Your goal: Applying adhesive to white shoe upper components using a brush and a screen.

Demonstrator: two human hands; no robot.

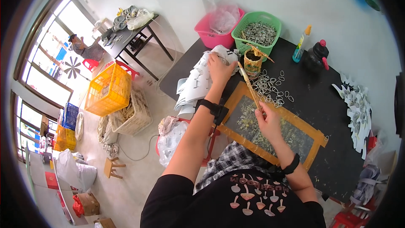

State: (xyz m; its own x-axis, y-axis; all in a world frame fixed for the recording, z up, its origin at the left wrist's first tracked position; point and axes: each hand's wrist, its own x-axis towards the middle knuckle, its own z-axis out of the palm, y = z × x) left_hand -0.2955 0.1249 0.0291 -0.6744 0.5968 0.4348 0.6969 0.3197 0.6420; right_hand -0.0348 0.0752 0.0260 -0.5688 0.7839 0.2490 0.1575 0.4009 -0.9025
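My left hand [221, 68] is at the far end of a stack of white cut sheets [198, 80], its fingers bent around the edge of a white piece; the fingertips are partly hidden. My right hand [268, 120] is closed around the lower end of a long brush [249, 83], its handle crusted with yellowish glue. Below that hand lies a dark, glue-spattered board [249, 120] edged with brown tape. Beyond the brush stands a glue-caked can [252, 64] with a coated stick [260, 53] across its top. Loose oval metal rings [272, 88] lie beside the can.
At the back stand a pink basket [217, 31] and a green basket [257, 29] full of metal rings. A spray bottle [301, 44] and a black jug [317, 57] are to their right. White pieces with rings [356, 112] hang over the table's right edge. Yellow crates [109, 89] stand left.
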